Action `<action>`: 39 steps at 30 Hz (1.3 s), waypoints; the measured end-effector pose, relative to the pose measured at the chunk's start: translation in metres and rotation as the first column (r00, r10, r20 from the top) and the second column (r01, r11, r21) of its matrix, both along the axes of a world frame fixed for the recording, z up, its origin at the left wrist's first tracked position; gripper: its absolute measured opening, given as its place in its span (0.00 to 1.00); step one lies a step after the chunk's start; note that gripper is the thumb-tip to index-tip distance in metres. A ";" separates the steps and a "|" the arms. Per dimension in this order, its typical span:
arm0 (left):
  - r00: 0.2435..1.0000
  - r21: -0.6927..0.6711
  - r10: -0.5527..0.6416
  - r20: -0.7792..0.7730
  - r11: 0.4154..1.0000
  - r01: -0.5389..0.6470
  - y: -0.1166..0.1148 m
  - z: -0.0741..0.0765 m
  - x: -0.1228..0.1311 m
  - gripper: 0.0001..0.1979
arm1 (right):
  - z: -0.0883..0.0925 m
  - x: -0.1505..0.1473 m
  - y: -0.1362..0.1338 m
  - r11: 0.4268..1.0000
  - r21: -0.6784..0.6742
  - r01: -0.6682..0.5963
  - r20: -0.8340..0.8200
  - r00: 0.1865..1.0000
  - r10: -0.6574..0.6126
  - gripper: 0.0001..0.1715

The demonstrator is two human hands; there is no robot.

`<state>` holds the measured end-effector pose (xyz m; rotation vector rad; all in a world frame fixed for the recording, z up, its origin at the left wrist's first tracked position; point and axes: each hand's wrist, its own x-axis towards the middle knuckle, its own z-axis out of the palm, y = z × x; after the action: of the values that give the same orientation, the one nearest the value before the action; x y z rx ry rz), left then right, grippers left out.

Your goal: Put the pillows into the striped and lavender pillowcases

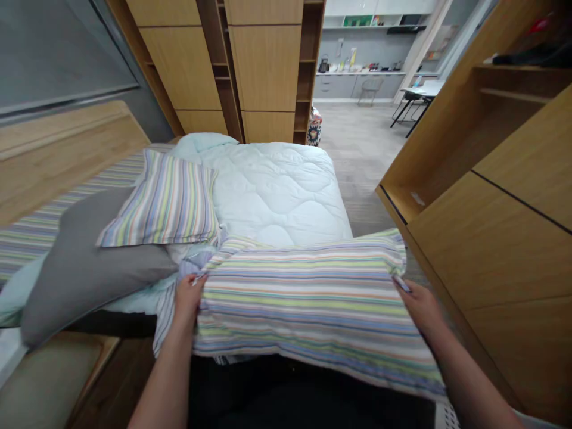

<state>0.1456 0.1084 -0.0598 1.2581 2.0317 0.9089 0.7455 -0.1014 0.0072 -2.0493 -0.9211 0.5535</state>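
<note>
A striped pillow is held up in front of me over the near edge of the bed. My left hand grips its left end, fingers closed on the fabric. My right hand pinches its right end. Loose striped fabric hangs down below my left hand. On the bed, a second striped pillow lies on top of a grey pillow.
A pale blue quilt covers the bed. A wooden headboard runs along the left. Wooden cabinets stand close on the right, wardrobes beyond the bed. Behind them lies an open floor with a table and chairs.
</note>
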 end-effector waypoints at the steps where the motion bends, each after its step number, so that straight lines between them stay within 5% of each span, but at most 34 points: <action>1: 0.996 0.030 0.085 0.003 0.996 -0.085 -0.004 0.009 -0.015 0.19 | 0.004 -0.010 -0.008 1.000 -0.004 -0.026 0.050 0.998 0.026 0.31; 5: 0.982 0.183 0.190 -0.021 0.966 -0.183 -0.022 0.085 -0.056 0.21 | 0.037 -0.012 -0.034 0.976 0.061 0.208 0.294 0.931 -0.217 0.37; 8: 0.974 0.148 0.084 -0.211 0.988 -0.053 -0.023 0.130 -0.046 0.21 | 0.039 0.019 -0.024 0.985 -0.017 0.174 0.307 0.938 -0.160 0.34; 10: 0.923 0.106 0.000 -0.385 0.993 0.044 -0.015 0.127 -0.025 0.22 | 0.014 0.028 -0.004 0.988 -0.137 0.066 0.314 0.949 -0.020 0.32; 12: 0.852 0.031 -0.091 -0.516 0.992 0.125 -0.005 0.099 0.001 0.22 | -0.022 0.020 0.020 0.953 -0.302 -0.009 0.352 0.928 0.120 0.31; 14: 0.772 -0.170 -0.281 -0.570 0.960 0.224 -0.001 0.064 0.023 0.21 | -0.051 0.002 0.037 0.859 -0.501 -0.104 0.356 0.881 0.313 0.26; 16: 0.656 -0.283 -0.437 -0.616 0.899 0.334 -0.008 0.047 0.040 0.23 | -0.056 -0.012 0.045 0.777 -0.607 -0.169 0.323 0.840 0.435 0.21; 17: 0.615 -0.227 -0.425 -0.664 0.898 0.376 -0.015 0.049 0.048 0.25 | -0.048 -0.017 0.047 0.784 -0.600 -0.162 0.351 0.827 0.439 0.20; 19: 0.621 0.083 -0.239 -0.747 0.893 0.443 -0.033 0.075 0.065 0.28 | -0.017 -0.027 0.049 0.886 -0.453 -0.097 0.510 0.787 0.347 0.24; 21: 0.676 0.359 -0.118 -0.727 0.774 0.521 -0.048 0.111 0.088 0.31 | 0.017 -0.048 0.055 0.971 -0.214 -0.104 0.663 0.715 0.223 0.30; 23: 0.613 0.347 -0.268 -0.744 0.628 0.696 -0.052 0.128 0.116 0.32 | 0.032 -0.083 0.068 0.963 -0.119 -0.241 0.692 0.675 0.255 0.33; 24: 0.540 0.268 -0.369 -0.756 0.579 0.770 -0.049 0.123 0.129 0.31 | 0.029 -0.102 0.075 0.938 -0.139 -0.317 0.678 0.660 0.324 0.33; 26: 0.457 0.114 -0.500 -0.735 0.574 0.811 -0.033 0.086 0.146 0.31 | 0.002 -0.134 0.089 0.877 -0.211 -0.432 0.614 0.640 0.462 0.35; 30: 0.560 0.003 -0.516 -0.648 0.734 0.680 0.013 -0.026 0.142 0.34 | -0.074 -0.141 0.102 0.922 -0.245 -0.299 0.532 0.754 0.385 0.39; 32: 0.600 0.057 -0.461 -0.654 0.760 0.647 0.029 -0.057 0.134 0.34 | -0.096 -0.126 0.102 0.937 -0.265 -0.226 0.541 0.770 0.338 0.40; 35: 0.644 0.112 -0.446 -0.621 0.763 0.636 0.039 -0.059 0.130 0.32 | -0.100 -0.112 0.100 0.932 -0.299 -0.205 0.561 0.752 0.346 0.40; 39: 0.674 0.083 -0.486 -0.557 0.774 0.627 0.032 -0.025 0.123 0.30 | -0.089 -0.102 0.091 0.926 -0.306 -0.220 0.560 0.745 0.362 0.40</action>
<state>0.2690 0.1400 -0.0850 2.3272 1.6917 0.5862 0.6435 -0.0102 -0.0814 -2.3501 -1.6546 0.1353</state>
